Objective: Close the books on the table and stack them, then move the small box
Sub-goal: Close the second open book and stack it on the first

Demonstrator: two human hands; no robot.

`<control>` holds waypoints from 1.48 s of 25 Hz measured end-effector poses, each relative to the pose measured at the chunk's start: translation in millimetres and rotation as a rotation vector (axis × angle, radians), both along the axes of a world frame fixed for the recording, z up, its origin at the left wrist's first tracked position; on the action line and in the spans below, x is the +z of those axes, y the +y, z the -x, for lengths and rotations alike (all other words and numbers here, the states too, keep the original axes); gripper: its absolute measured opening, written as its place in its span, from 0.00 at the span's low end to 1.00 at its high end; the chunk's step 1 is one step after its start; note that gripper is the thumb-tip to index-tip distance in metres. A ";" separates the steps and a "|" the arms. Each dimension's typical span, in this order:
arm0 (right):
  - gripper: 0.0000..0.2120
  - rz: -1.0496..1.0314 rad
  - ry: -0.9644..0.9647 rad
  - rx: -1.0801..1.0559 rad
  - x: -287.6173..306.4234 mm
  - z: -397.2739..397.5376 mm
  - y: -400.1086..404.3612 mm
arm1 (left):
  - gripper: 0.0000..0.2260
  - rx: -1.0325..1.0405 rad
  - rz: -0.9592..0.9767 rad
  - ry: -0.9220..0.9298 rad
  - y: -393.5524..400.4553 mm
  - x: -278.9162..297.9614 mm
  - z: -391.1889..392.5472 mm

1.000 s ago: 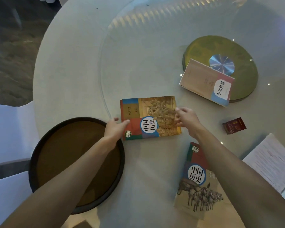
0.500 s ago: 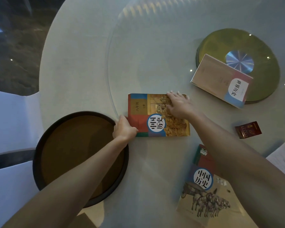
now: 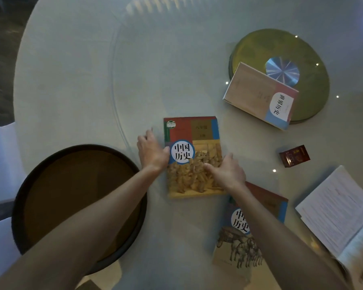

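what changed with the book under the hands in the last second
The middle book has been turned a quarter turn: its title circle read sideways before and now reads upright, long side running away from the person. The left hand now lies at its left edge and the right hand flat on its cover. The other closed books, the open book and the small box lie as before.

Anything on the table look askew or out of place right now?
Yes. The pale book lies tilted, half on the olive disc instead of flat on the table. The open book at right is still unclosed. Nothing looks spilled or damaged.
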State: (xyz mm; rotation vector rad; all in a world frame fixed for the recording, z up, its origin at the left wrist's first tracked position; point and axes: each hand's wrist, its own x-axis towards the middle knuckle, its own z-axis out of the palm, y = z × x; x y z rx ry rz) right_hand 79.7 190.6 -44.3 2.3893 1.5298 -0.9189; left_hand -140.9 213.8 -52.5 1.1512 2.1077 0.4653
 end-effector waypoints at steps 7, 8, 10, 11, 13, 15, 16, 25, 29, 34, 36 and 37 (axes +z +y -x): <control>0.22 -0.039 0.137 -0.173 -3.2 7.2 -25.6 | 0.18 0.126 0.197 -0.349 -38.6 -8.2 -18.4; 0.18 -0.049 0.179 -0.209 -2.9 3.4 -26.8 | 0.16 0.107 0.204 -0.450 -37.3 -4.3 -15.9; 0.11 -0.063 0.309 -0.280 -2.4 -5.3 -30.1 | 0.14 0.042 0.197 -0.590 -36.3 10.2 -13.9; 0.09 -0.069 0.387 -0.314 -1.1 -8.7 -32.9 | 0.13 0.010 0.183 -0.620 -36.6 18.1 -15.1; 0.10 -0.076 0.505 -0.346 4.5 -14.9 -43.7 | 0.11 -0.012 0.149 -0.701 -37.7 35.4 -21.3; 0.16 -0.102 0.598 -0.347 10.6 -22.7 -54.6 | 0.12 0.026 0.136 -0.902 -38.3 56.5 -31.0; 0.21 -0.119 0.657 -0.366 14.6 -28.3 -60.6 | 0.13 0.021 0.132 -1.002 -39.0 67.0 -36.4; 0.13 -0.233 1.198 -0.924 53.7 -103.4 -135.6 | 0.11 -0.081 0.268 -1.068 -71.6 92.7 -106.4; 0.06 -0.249 0.847 -0.871 45.7 -135.5 -183.8 | 0.13 -0.149 0.262 -0.915 -120.4 55.8 -144.2; 0.07 -0.232 0.609 -0.816 17.6 -160.9 -232.7 | 0.11 -0.203 0.271 -0.552 -177.3 22.8 -175.7; 0.07 -0.219 0.520 -0.763 8.2 -165.5 -245.1 | 0.10 -0.239 0.286 -0.433 -191.2 16.4 -179.2; 0.06 -0.212 0.471 -0.731 5.7 -166.6 -249.6 | 0.10 -0.267 0.276 -0.381 -196.0 14.4 -179.7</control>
